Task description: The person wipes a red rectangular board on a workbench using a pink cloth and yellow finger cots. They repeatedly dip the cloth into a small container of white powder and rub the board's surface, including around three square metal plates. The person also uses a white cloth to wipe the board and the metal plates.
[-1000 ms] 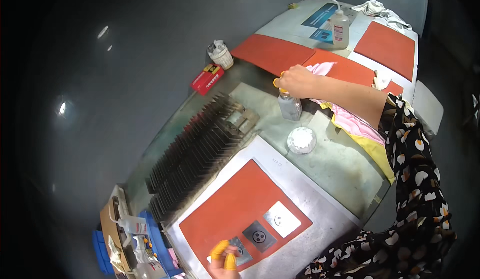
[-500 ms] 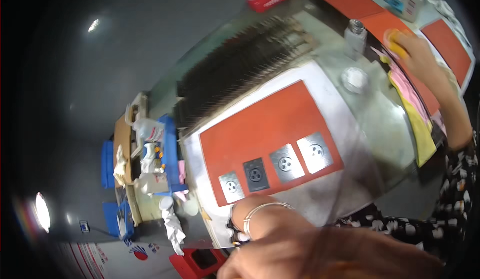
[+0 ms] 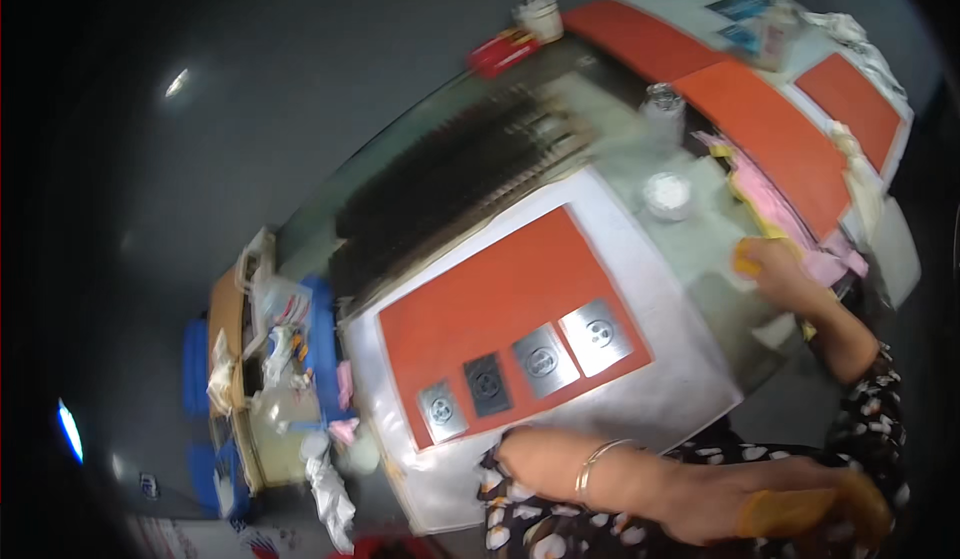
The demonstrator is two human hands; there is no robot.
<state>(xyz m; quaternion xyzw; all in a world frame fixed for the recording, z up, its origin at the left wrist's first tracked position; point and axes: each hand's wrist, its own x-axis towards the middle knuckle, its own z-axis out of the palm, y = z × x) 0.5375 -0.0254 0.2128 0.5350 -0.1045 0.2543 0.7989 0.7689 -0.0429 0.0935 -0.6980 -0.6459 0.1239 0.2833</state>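
Beside the left edge of the pale green tabletop (image 3: 705, 249) sits a blue plastic tray (image 3: 320, 349), blurred. Rightward, a long dark rack of thin upright slats (image 3: 430, 179) runs along the tabletop's far edge. Nearer me, a flat orange-red rectangular mat (image 3: 490, 269) carries four square metal plates (image 3: 545, 361), in a row by its near edge; the second from left is darkest. Farther right are a round white dish (image 3: 667, 196) and, behind it, a greyish jar (image 3: 663, 114). My left hand (image 3: 720, 504), its fingers partly covered in yellow, points right, nearer me than the plates; blur hides how far its fingers open or whether they hold anything. My right hand (image 3: 780, 271), fingers curled, is at the pink-and-yellow cloth (image 3: 765, 194) along the tabletop's right edge; I cannot tell whether it grips it.
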